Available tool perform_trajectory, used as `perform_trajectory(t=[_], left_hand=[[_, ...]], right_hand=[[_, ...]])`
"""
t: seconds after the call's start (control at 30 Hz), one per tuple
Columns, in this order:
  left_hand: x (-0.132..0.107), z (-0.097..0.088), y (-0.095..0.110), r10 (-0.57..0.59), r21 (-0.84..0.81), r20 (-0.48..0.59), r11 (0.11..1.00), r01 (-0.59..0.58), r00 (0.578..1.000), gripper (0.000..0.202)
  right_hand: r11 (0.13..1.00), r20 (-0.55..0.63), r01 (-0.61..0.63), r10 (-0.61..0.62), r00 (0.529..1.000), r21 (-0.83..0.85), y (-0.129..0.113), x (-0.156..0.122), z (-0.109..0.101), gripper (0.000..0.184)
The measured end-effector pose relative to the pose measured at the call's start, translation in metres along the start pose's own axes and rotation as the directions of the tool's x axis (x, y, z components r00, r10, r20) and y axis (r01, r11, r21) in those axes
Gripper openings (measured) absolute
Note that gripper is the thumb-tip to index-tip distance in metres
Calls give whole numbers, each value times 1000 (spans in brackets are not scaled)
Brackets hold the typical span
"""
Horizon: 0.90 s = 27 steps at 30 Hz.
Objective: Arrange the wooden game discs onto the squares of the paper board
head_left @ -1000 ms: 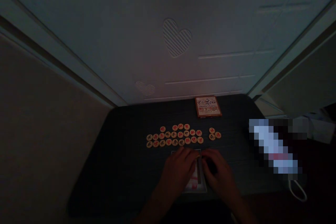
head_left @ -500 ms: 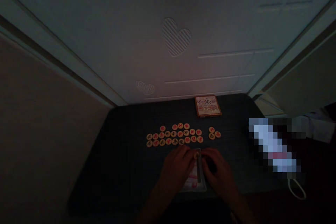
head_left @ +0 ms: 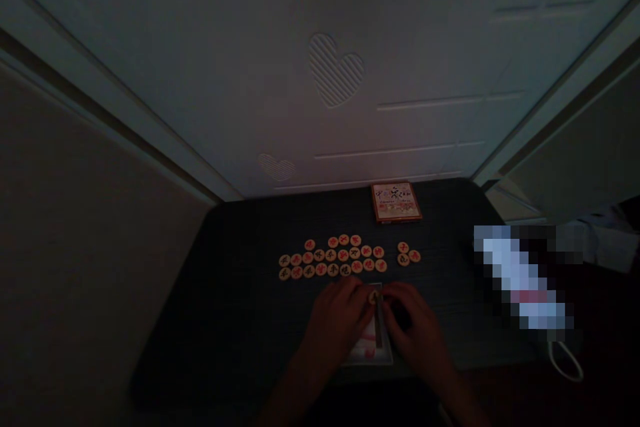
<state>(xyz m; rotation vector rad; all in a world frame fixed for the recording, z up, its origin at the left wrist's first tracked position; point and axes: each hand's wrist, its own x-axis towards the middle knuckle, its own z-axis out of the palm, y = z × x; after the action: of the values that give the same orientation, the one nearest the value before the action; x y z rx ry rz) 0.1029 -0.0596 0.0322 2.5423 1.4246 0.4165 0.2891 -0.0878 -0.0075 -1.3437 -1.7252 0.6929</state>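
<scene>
piece: round wooden xiangqi piece (head_left: 374, 295), at the top edge of the open box, between both hands; dim light, exact contact hidden.
handling: likely light, stiff, hard-edged; smooth faces could slip, so the rim looks the best place to pinch.
left hand (head_left: 337, 320): fingers curled inward, tips just beside the piece; cannot tell if they grip it.
right hand (head_left: 413, 323): fingers curved down, close to the piece; any hold unclear.
box: shallow open box (head_left: 367, 355) under both hands, red print inside, dark strip (head_left: 379, 323) upright-looking near its middle.
nearby: rows of wooden pieces (head_left: 330, 257) beyond the hands; small group of pieces (head_left: 407, 255) to the right.
rest: printed box lid (head_left: 396, 202) at the far edge of the dark table (head_left: 225, 320); pixelated blur (head_left: 520, 277); white cord (head_left: 565, 360).
</scene>
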Motion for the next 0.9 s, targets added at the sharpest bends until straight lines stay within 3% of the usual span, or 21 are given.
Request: perform_trajectory(t=[0.43, 0.63, 0.9], left_hand=[[0, 0, 0, -27, -19, 47, 999, 28, 999, 15], [0, 5, -3, -22, -22, 7, 1000, 22, 1000, 17], [4, -2, -7, 0, -105, -38, 995, -4, 999, 26]], right_hand=[[1000, -5, -12, 12, 1000, 8, -2, 0, 0, 21], [1000, -21, -11, 11, 1000, -4, -2, 1, 0, 20], [1000, -20, -6, 6, 1000, 8, -1, 1, 0, 20]])
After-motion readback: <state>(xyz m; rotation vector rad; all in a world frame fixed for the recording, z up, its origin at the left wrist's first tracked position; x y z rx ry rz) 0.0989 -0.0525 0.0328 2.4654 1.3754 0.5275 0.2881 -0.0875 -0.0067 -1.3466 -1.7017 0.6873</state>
